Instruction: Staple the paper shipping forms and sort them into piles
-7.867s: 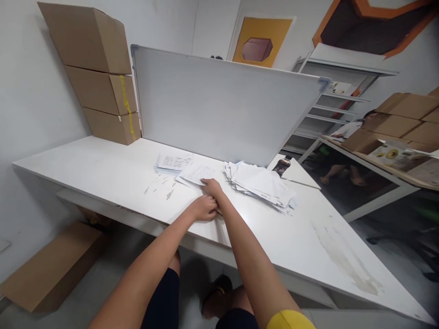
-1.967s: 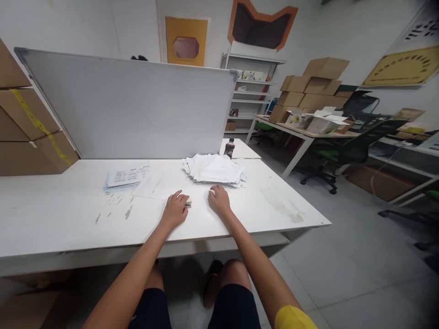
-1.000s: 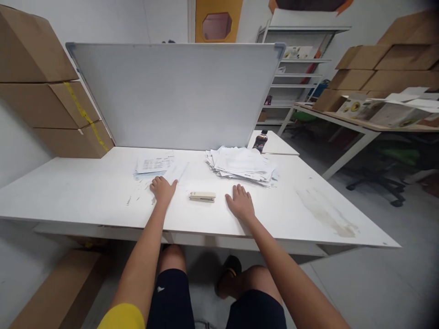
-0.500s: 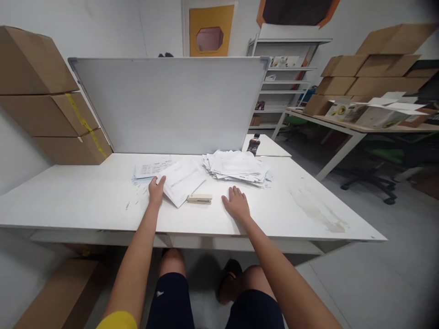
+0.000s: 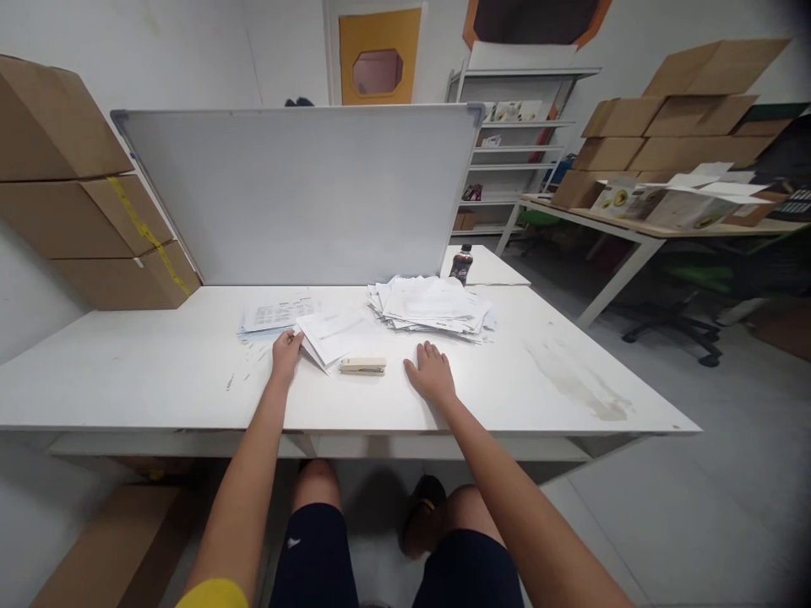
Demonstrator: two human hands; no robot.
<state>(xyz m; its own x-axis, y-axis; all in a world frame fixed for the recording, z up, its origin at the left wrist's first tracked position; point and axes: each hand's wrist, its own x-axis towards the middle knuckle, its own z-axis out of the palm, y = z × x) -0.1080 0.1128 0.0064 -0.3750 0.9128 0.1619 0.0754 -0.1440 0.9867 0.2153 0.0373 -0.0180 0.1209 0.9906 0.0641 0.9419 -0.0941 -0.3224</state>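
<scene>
My left hand (image 5: 287,353) pinches the near left corner of some white printed sheets of paper (image 5: 333,336), which fan slightly apart at that edge. To the right of the sheets lies a cream stapler (image 5: 362,366), touched by neither hand. My right hand (image 5: 432,371) rests on the white table with its fingers spread, holding nothing. Beyond it sits a thick, untidy pile of papers (image 5: 431,302). Behind my left hand is a smaller stack of printed papers (image 5: 276,314) with bluish sheets beneath.
A whiteboard (image 5: 297,194) stands along the table's back edge. Cardboard boxes (image 5: 120,283) are stacked at the left end. A dark bottle (image 5: 461,265) stands behind the paper pile. Grey smudges mark the white table (image 5: 507,397) on the right. Another table (image 5: 608,221) holds more boxes.
My left hand's sheets have lowered toward the table and their near edges have spread apart. My right hand stays flat on the table. The whole view has shifted slightly.
</scene>
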